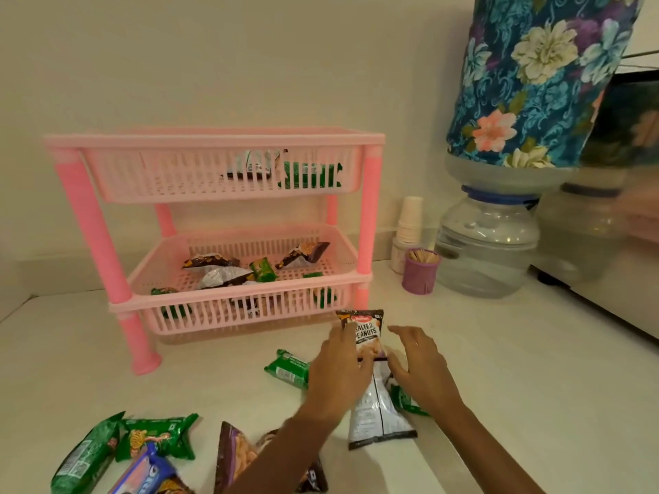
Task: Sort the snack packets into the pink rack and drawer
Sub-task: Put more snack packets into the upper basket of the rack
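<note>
The pink rack stands at the back of the white counter with two basket tiers, both holding a few dark and green packets. Just in front of it my left hand pinches a salted peanuts packet upright. My right hand hovers beside it with fingers spread, holding nothing. A silver-backed packet lies under my hands, a green packet to the left. More green packets, a blue biscuit packet and a dark packet lie near the front edge.
A water dispenser jar with a floral-covered bottle stands at the right. Next to it are stacked paper cups and a purple toothpick holder. An appliance edge runs along the far right.
</note>
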Available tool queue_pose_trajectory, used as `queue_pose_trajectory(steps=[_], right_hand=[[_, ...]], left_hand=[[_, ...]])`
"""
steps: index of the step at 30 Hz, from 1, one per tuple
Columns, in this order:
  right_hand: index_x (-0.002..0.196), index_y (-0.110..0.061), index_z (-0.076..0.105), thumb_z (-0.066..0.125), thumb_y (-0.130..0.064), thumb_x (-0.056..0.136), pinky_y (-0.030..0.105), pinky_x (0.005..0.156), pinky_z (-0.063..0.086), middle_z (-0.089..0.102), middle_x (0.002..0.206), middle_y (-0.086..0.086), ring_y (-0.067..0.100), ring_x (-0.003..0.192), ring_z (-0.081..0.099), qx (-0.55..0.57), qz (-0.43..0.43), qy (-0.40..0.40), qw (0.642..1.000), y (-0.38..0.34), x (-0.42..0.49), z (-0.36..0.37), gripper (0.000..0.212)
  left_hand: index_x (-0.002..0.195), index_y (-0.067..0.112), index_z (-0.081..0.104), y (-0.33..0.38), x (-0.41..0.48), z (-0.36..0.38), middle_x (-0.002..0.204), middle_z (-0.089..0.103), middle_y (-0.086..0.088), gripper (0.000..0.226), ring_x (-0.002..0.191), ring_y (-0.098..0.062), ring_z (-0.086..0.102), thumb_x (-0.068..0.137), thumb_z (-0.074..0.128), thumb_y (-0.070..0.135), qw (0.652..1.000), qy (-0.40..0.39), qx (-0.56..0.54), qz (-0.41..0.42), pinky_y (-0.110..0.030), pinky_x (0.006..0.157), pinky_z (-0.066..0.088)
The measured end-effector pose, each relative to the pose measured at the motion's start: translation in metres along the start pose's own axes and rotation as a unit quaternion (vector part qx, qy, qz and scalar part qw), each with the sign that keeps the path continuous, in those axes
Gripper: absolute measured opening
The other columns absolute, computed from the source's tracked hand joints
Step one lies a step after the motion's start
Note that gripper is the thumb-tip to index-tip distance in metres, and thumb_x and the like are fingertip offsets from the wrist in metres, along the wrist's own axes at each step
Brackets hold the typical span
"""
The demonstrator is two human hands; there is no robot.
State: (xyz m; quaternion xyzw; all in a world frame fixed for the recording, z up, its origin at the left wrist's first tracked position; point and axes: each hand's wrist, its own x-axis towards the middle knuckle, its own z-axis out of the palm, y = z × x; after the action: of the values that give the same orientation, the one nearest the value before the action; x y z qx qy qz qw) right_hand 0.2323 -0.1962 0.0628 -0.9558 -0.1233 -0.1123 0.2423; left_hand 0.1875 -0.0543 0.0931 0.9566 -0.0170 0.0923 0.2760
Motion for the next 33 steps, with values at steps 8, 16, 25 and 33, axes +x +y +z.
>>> queue_pose_trajectory(steps=[8, 16, 25, 33], right_hand=[[0.138, -0.027, 0.036, 0.043, -0.042, 0.093, 0.035, 0.102, 0.040, 0.042, 0.140, -0.002, 0.018, 0.127, 0.041, -0.047, 0.086, -0.104, 0.990, 0.042, -0.032, 0.012, 0.048], [0.135, -0.029, 0.035, 0.055, -0.037, 0.085, 0.034, 0.093, 0.044, 0.050, 0.128, 0.002, 0.021, 0.119, 0.045, -0.064, 0.068, -0.191, 0.977, 0.055, -0.041, 0.007, 0.055], [0.121, -0.016, 0.055, 0.069, -0.014, 0.076, 0.024, 0.074, 0.045, 0.065, 0.112, 0.008, 0.017, 0.093, 0.060, 0.093, 0.050, -0.106, 0.989, 0.047, -0.017, -0.023, 0.047], [0.119, -0.018, 0.057, 0.075, -0.013, 0.073, 0.004, 0.060, 0.041, 0.061, 0.097, -0.007, -0.003, 0.076, 0.055, 0.166, -0.032, 0.037, 0.985, 0.000, 0.029, -0.073, 0.050]], left_hand=[[0.149, 0.011, 0.003, 0.011, -0.006, 0.067, 0.151, 0.025, -0.018, 0.081, 0.137, -0.028, 0.035, 0.092, 0.044, 0.052, 0.984, -0.123, 0.069, -0.110, -0.037, 0.107, 0.037], [0.149, 0.009, -0.004, 0.006, -0.004, 0.073, 0.141, 0.038, -0.018, 0.086, 0.128, -0.029, 0.044, 0.091, 0.051, 0.041, 0.985, -0.097, 0.021, -0.138, -0.036, 0.100, 0.045], [0.135, 0.011, 0.035, 0.000, 0.020, 0.040, 0.116, 0.060, -0.007, 0.056, 0.098, -0.021, 0.057, 0.084, 0.058, 0.005, 0.949, -0.057, -0.270, -0.154, -0.023, 0.070, 0.047], [0.131, 0.012, 0.044, 0.018, 0.058, -0.041, 0.120, 0.058, -0.004, 0.050, 0.112, -0.025, 0.057, 0.084, 0.061, 0.007, 0.934, 0.013, -0.344, -0.093, -0.035, 0.096, 0.045]])
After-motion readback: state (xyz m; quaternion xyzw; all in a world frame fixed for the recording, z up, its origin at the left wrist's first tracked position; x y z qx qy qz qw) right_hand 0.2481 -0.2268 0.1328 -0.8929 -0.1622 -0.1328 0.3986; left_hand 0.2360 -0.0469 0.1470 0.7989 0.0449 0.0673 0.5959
